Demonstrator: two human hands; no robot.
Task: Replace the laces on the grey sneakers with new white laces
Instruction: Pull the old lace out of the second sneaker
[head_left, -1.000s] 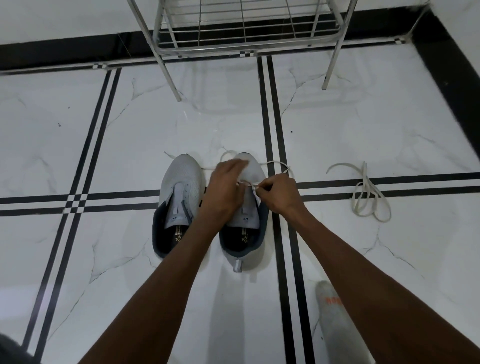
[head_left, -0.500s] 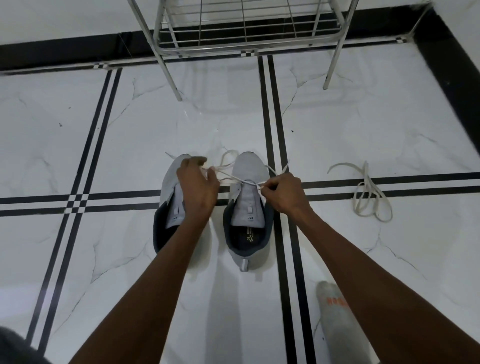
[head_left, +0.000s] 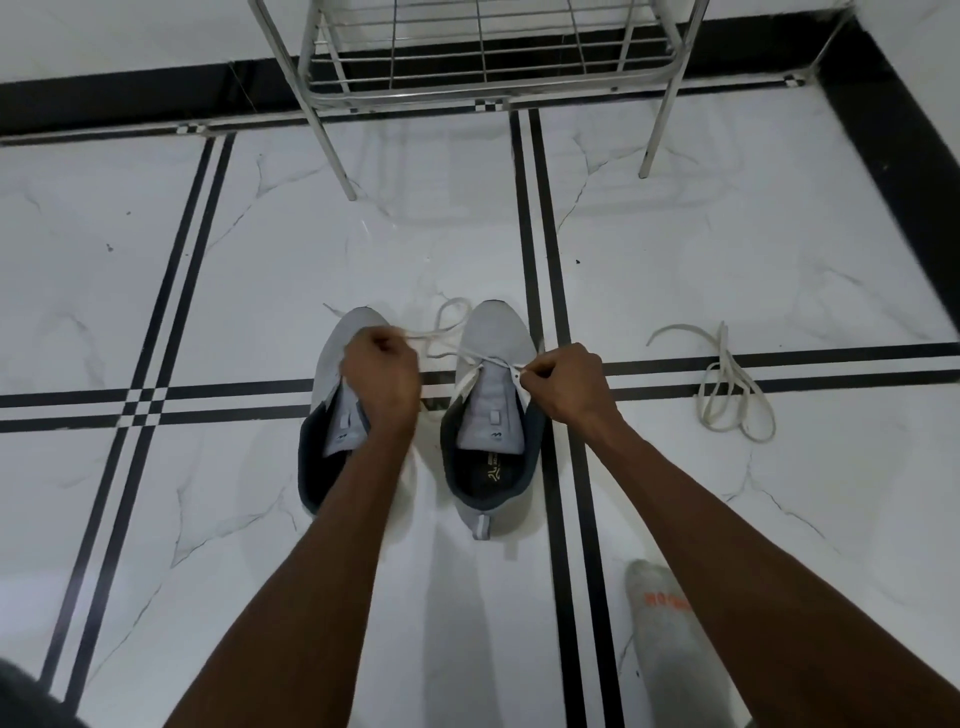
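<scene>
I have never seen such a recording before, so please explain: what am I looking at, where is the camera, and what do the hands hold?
There is no machine here. A person wears a camera on the head, and it looks forward and down at their own arms. On the white tiled floor stand two grey sneakers side by side. The left hand, over the left sneaker, grips one end of a white lace. The right hand pinches the other end beside the right sneaker, where the lace passes through the front eyelets. Another lace lies loose on the floor to the right. A metal rack stands behind, and a foot in a sock shows below.
</scene>
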